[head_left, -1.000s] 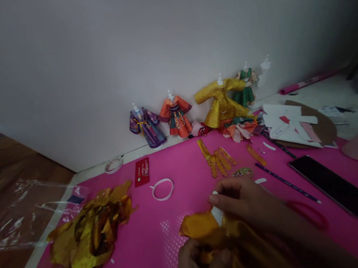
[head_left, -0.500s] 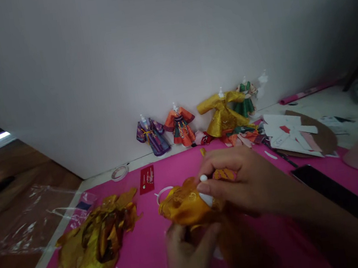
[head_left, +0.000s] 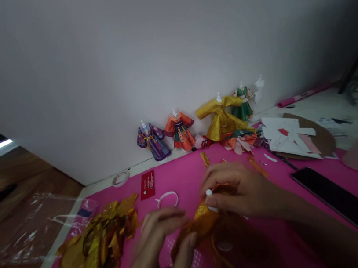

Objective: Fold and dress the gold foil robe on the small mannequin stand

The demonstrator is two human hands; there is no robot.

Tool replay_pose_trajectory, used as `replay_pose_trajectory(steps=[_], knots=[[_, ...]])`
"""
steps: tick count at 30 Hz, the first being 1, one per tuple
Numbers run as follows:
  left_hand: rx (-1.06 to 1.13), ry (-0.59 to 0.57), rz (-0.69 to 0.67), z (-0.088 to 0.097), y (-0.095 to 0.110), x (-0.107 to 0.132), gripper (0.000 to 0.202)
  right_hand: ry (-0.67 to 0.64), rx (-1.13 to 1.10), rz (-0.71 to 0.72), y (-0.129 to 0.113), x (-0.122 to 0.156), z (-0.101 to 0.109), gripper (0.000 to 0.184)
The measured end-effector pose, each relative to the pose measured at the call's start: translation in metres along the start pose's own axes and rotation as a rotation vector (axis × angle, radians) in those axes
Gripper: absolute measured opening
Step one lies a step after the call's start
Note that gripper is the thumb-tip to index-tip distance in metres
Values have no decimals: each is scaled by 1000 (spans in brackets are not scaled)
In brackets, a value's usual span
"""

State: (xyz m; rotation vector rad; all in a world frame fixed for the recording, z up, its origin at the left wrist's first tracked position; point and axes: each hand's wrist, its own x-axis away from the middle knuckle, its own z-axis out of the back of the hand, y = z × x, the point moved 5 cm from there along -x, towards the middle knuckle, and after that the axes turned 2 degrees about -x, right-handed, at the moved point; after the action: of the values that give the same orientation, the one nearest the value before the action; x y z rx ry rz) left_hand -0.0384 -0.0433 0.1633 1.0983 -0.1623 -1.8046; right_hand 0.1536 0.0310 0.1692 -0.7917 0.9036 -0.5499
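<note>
My right hand [head_left: 243, 189] is closed around a small white doll mannequin [head_left: 209, 193], pinched near its round top knob. A shiny golden-orange doll garment [head_left: 207, 218] hangs about the mannequin, and its lower folds are dark and blurred. My left hand [head_left: 162, 251] is at the garment's left side, with thumb and fingers around its sleeve-like edge; the fingertips are slightly smeared by motion. Behind my left fingers a thin white ring [head_left: 167, 199] lies on the pink mat [head_left: 177, 169]. A small strip of golden fabric [head_left: 205, 159] lies just beyond my right hand.
Golden fabric scraps [head_left: 98, 247] are heaped at left beside a clear plastic bag [head_left: 29, 235]. Dressed doll forms [head_left: 181, 131] lean on the white wall. A red card [head_left: 147, 185], a roll of tape [head_left: 120, 178], paper pieces [head_left: 282, 133] and a black phone [head_left: 337, 198] lie around.
My left hand has moved from beneath the garment to its left side. The garment's left part has swung down, uncovering more of the white ring. The view has shifted slightly.
</note>
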Motion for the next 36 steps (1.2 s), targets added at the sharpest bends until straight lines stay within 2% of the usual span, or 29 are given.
replay_pose_trajectory(steps=[3,5,8,12,15,18,20,23,27,33,36], knots=[[100,-88,-5,-19,4,-26,17,38,-25,-5,1,2,1,10],[167,-148,20,-30,5,-35,15,72,-49,-16,2,4,2,10],[193,-206,44,-38,6,-38,13,94,-73,7,2,8,3,8],[220,-262,60,-40,11,-37,11,85,-88,38,2,16,3,9],[216,-293,60,-39,16,-38,13,238,8,39,-1,32,11,19],[184,-291,29,-38,19,-39,13,442,175,26,-8,55,14,12],[167,-267,-2,-36,21,-40,14,489,291,16,-12,69,6,13],[149,-206,-46,-33,22,-38,15,494,437,25,-14,83,-12,10],[115,-225,-24,-36,21,-31,19,474,498,-8,-9,86,-27,10],[99,-254,15,-33,22,-23,18,431,352,-61,-5,80,-25,16],[128,-330,-16,-34,22,-27,20,398,350,-69,-5,79,-24,17]])
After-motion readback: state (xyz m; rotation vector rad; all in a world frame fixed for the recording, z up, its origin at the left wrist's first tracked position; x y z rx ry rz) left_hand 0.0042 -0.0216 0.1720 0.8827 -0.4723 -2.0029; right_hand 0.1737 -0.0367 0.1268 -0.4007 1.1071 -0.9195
